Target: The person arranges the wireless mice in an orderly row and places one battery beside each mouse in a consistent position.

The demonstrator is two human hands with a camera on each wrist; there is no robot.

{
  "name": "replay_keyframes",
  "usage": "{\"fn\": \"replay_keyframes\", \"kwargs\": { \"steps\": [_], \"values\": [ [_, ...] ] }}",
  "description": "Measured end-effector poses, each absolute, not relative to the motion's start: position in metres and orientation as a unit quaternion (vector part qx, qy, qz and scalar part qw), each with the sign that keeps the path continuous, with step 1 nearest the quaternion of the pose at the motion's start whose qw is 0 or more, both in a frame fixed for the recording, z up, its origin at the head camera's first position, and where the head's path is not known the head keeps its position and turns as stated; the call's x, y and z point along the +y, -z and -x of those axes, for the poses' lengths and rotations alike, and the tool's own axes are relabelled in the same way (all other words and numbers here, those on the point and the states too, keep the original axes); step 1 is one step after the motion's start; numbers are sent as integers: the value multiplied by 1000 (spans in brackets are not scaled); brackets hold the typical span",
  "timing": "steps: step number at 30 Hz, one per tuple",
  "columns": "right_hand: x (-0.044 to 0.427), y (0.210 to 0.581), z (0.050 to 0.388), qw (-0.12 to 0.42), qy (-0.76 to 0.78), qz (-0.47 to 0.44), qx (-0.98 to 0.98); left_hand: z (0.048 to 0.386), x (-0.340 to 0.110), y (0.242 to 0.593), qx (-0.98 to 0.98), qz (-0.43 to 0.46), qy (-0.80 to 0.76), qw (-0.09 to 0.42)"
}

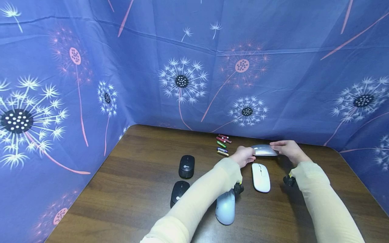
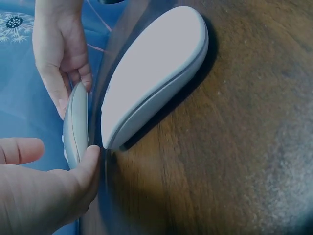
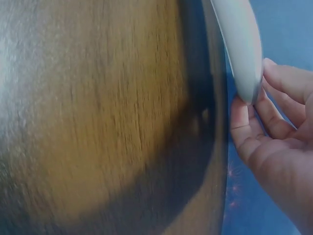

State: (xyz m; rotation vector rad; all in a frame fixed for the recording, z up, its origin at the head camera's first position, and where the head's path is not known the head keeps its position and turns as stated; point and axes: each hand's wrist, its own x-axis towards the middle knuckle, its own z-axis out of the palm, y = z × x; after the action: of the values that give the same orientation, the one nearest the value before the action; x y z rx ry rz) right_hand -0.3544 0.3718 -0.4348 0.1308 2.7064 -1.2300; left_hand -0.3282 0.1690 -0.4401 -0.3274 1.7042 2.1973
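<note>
A flat silver-grey computer mouse (image 1: pixel 265 150) is held sideways between both hands near the back of the table, lifted off the wood. The left hand (image 1: pixel 244 156) holds its left end; in the left wrist view a fingertip (image 2: pixel 91 155) presses against the mouse's near end. At the other end, the right hand (image 1: pixel 288 150) pinches the mouse (image 3: pixel 242 49) between thumb and fingers. Just in front of the hands lies a white mouse (image 1: pixel 260 178), which looms large in the left wrist view.
Several small batteries (image 1: pixel 222 144), red, green, blue and gold, lie left of the hands. Two black mice (image 1: pixel 186 166) sit further left, one partly behind the left sleeve. Beneath the left forearm is a pale blue mouse (image 1: pixel 225 209). Blue dandelion-print cloth (image 1: pixel 209 111) hangs behind the table.
</note>
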Motion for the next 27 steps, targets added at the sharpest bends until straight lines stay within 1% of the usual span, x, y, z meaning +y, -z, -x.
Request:
{"fn": "replay_keyframes", "kwargs": {
  "steps": [9, 13, 18, 23, 27],
  "values": [
    [372, 426, 350, 76, 432, -30, 898, 329, 167, 436, 585, 107, -787, 165],
    [372, 422, 349, 84, 433, -21, 897, 329, 166, 433, 580, 98, -792, 165],
    [375, 418, 347, 94, 441, -20, 892, 327, 163, 428, 580, 87, -790, 177],
    [378, 411, 343, 111, 438, -31, 892, 324, 159, 417, 580, 79, -789, 186],
    [377, 402, 338, 118, 466, -29, 876, 322, 154, 408, 587, 64, -785, 188]
  ]
}}
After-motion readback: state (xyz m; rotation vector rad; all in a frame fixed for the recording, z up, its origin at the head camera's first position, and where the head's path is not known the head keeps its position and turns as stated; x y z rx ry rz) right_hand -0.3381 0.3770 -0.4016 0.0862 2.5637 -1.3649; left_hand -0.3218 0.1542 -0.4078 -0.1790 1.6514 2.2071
